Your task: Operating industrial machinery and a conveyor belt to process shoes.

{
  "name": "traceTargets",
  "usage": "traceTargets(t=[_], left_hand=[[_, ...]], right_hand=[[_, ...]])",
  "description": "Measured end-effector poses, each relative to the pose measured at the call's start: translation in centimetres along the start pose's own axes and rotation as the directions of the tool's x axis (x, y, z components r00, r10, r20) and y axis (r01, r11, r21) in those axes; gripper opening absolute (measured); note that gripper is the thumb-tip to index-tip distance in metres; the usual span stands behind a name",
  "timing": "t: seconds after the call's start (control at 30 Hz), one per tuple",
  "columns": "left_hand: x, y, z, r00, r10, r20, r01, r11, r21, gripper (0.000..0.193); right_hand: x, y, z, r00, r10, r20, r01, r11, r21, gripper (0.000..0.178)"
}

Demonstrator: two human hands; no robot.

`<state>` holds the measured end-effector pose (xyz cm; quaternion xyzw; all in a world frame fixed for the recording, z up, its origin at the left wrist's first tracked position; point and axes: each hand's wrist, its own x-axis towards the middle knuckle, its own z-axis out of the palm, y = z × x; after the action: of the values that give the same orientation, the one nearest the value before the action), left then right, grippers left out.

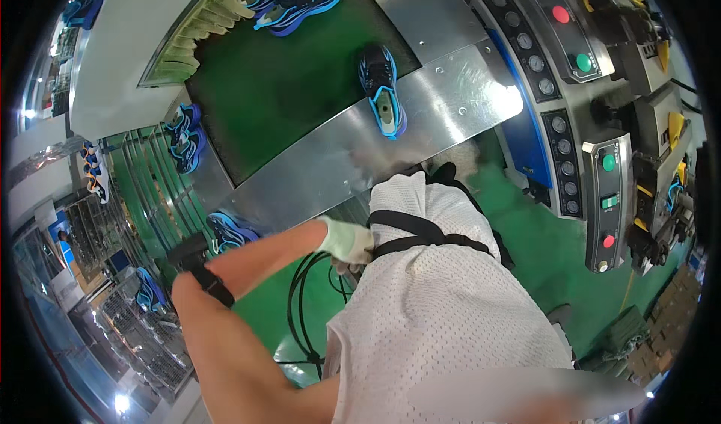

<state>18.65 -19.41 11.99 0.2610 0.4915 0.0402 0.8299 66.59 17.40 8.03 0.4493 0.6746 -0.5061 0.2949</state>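
Observation:
My left hand point(348, 241), in a pale glove, is beside my waist, close to the black strap point(420, 229) around my white mesh shirt. Its fingers are partly hidden and blurred, so I cannot tell whether they grip anything. My right hand is out of view. Ahead of me, a single black and blue sports shoe point(381, 86) rests on the metal edge point(315, 168) of a green conveyor belt point(285, 86). Farther along the belt lies a pair of similar shoes point(297, 5), near a fringed curtain point(184, 45).
Button panels point(604, 199) on a machine stand to the right. At left, more shoes point(185, 140) sit by a rack of metal rails point(146, 168), with another shoe point(230, 230) near my forearm. Black cables point(300, 311) hang below my left arm. Cardboard boxes point(676, 304) are stacked at far right.

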Motion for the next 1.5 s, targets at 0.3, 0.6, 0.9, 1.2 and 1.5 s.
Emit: traceTargets(t=[0.3, 0.6, 0.9, 1.2, 1.5], left_hand=[[7.1, -4.8, 9.9, 0.678, 0.541, -0.497, -0.564, 0.817, 0.120, 0.028], [6.1, -1.8, 7.2, 0.750, 0.483, -0.451, -0.511, 0.857, 0.068, 0.028], [4.7, 0.1, 6.7, 0.761, 0.373, -0.530, -0.466, 0.883, -0.048, 0.028], [3.6, 0.3, 7.7, 0.773, 0.242, -0.587, -0.444, 0.866, -0.228, 0.029], [3.1, 0.9, 9.8, 0.752, 0.079, -0.655, -0.441, 0.798, -0.410, 0.029]], right_hand=[[1.3, -7.5, 1.2, 0.991, -0.134, 0.029, 0.134, 0.991, 0.005, 0.054], [-2.0, 3.0, 2.5, 0.985, -0.165, -0.045, 0.168, 0.983, 0.070, 0.063], [-2.9, -0.5, 1.7, 0.967, -0.255, -0.019, 0.256, 0.966, 0.025, 0.071], [-4.3, -6.4, 0.7, 0.961, -0.276, 0.023, 0.272, 0.956, 0.108, 0.067], [-0.9, -4.0, -1.2, 0.938, -0.199, 0.283, 0.157, 0.974, 0.165, 0.082]])
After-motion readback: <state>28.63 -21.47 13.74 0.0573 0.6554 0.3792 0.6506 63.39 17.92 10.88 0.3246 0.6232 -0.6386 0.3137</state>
